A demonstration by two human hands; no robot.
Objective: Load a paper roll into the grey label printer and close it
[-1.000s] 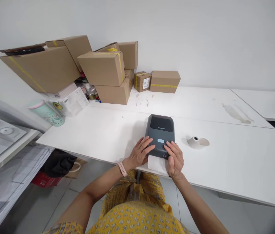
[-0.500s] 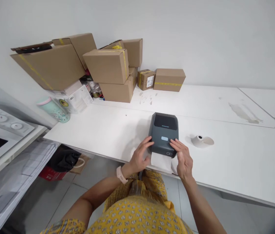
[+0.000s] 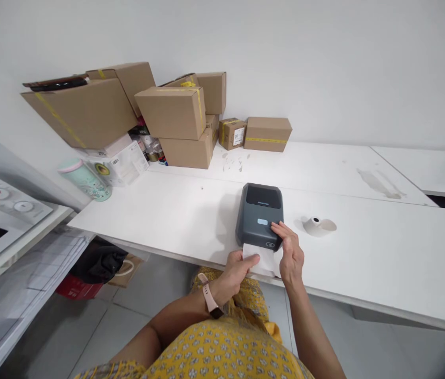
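A dark grey label printer [image 3: 259, 216] stands near the front edge of the white table. White label paper [image 3: 262, 259] comes out of its front and reaches the table's edge. My left hand [image 3: 239, 267] pinches the left side of this paper, thumb on top and fingers beneath. My right hand [image 3: 290, 251] rests on the printer's front right corner, fingers stretched over its lid and the palm beside it. To the right sits a small white paper roll [image 3: 317, 225] with a loose, curled end.
Cardboard boxes [image 3: 170, 113] are stacked at the back left, with two smaller ones against the wall. A mint tumbler [image 3: 88, 181] stands beside a white box [image 3: 121, 166]. On the far left is a white microwave [image 3: 7, 205]. The white table [image 3: 384, 258] stretches right.
My left hand has moved from the printer's left side down to the paper and now grips it. My right hand stays on the printer's right corner. The view has shifted slightly.
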